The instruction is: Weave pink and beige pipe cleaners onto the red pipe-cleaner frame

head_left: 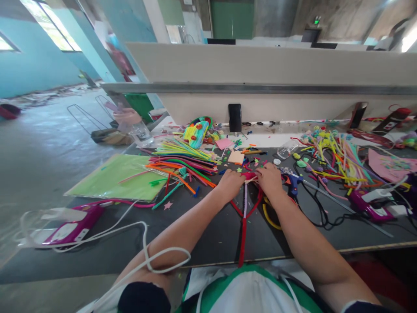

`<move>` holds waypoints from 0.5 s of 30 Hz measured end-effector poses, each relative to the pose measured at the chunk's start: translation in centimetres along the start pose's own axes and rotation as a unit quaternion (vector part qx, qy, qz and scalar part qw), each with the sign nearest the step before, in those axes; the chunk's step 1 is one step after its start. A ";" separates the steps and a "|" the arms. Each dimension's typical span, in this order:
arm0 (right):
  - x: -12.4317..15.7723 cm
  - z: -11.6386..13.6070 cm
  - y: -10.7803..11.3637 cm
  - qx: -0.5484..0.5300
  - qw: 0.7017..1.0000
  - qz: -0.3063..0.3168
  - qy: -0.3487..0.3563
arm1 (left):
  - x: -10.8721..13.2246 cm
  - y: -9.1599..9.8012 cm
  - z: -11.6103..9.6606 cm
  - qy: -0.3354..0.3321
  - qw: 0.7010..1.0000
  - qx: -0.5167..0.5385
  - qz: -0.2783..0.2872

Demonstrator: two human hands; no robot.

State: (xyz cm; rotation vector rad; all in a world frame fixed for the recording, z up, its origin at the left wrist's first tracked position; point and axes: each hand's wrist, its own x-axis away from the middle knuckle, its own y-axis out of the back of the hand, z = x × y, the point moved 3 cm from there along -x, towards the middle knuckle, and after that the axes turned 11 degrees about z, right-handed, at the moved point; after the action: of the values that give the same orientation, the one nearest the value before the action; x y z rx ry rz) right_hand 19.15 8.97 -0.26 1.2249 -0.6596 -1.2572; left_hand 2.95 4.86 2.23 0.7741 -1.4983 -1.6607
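Note:
My left hand [230,184] and my right hand [269,177] meet over the middle of the dark table, both closed on a small red fuzzy piece [249,175] stretched between their fingertips. Below it, red and pale lilac pipe cleaners [244,234] run down toward the table's front edge; whether they join the held piece I cannot tell. Beside my right forearm lies a curved yellow pipe cleaner [270,216]. A blue glue gun [293,182] rests just right of my right hand. Left of my left hand spreads a bundle of colourful pipe cleaners [185,161].
Green sheets in clear plastic [110,178] lie at the left. Purple power strips [73,224] flank both sides, and a white cable [166,252] crosses my left forearm. A phone [235,118] leans on the back panel. Another pipe-cleaner pile [342,156] sits at the right.

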 end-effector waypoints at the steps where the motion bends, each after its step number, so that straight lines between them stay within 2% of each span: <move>1: 0.2 0.3 0.2 0.019 1.000 -0.009 0.006 | 0.0 -0.2 0.0 -0.002 1.000 0.003 0.000; 4: 0.6 1.3 0.6 0.042 0.996 -0.014 0.082 | 0.0 -0.6 0.3 0.002 1.000 0.006 -0.006; 8: 0.5 2.0 0.0 0.052 0.979 0.056 0.187 | 0.1 -0.8 0.5 0.007 1.000 0.010 -0.017; 12: 0.2 1.8 -0.7 0.035 0.968 0.127 0.216 | 0.0 -0.7 0.4 -0.003 1.000 0.015 -0.013; 15: 0.1 1.7 -1.0 0.022 0.964 0.144 0.222 | -0.1 -0.8 0.5 -0.009 1.000 0.014 -0.011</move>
State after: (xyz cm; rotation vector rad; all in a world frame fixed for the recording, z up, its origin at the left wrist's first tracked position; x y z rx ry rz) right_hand 17.30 8.51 -0.77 1.3358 -0.5118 -0.6967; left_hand 2.47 5.20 1.53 0.7963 -1.5336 -1.6694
